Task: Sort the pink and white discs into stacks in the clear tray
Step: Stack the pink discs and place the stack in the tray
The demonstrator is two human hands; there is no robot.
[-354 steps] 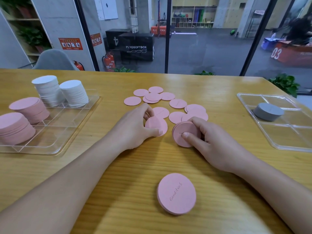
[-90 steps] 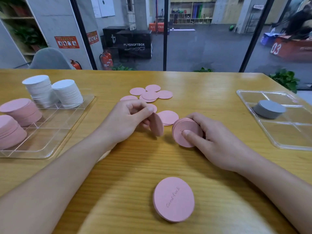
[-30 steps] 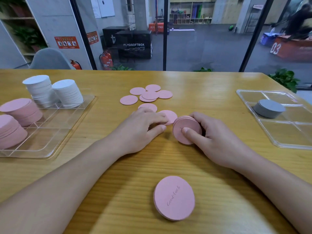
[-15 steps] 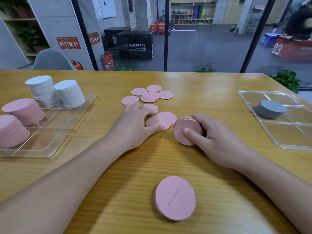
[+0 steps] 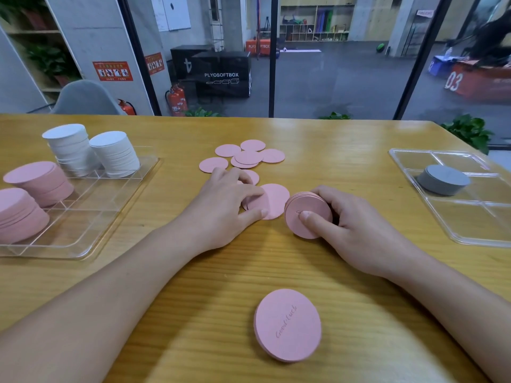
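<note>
- Nearest to you, a short pink stack [image 5: 287, 324] is lying flat on the worktop [image 5: 345, 272], lettered face up and untouched; it looks light and stiff, so you would take it by the rim from both sides.
- Your right hand [image 5: 356, 225] is gripping a packet of pink discs [image 5: 307, 214] stood on edge, thumb pressing the near face and fingers curled behind. The packet is probably prone to fanning apart, so squeezing face to face suits it.
- Your left hand [image 5: 221, 208] is resting on a flat pink disc [image 5: 272, 200] just left of the packet, fingers nearly straight on top and thumb at its near edge. Thin and flush with the wood, it likely needs sliding or an edge tipped up.
- Farther off, loose pink discs [image 5: 243, 156] are lying overlapped.
- At far left, the clear tray [image 5: 116, 200] is holding two white stacks [image 5: 94, 150] and two pink stacks [image 5: 30, 194].
</note>
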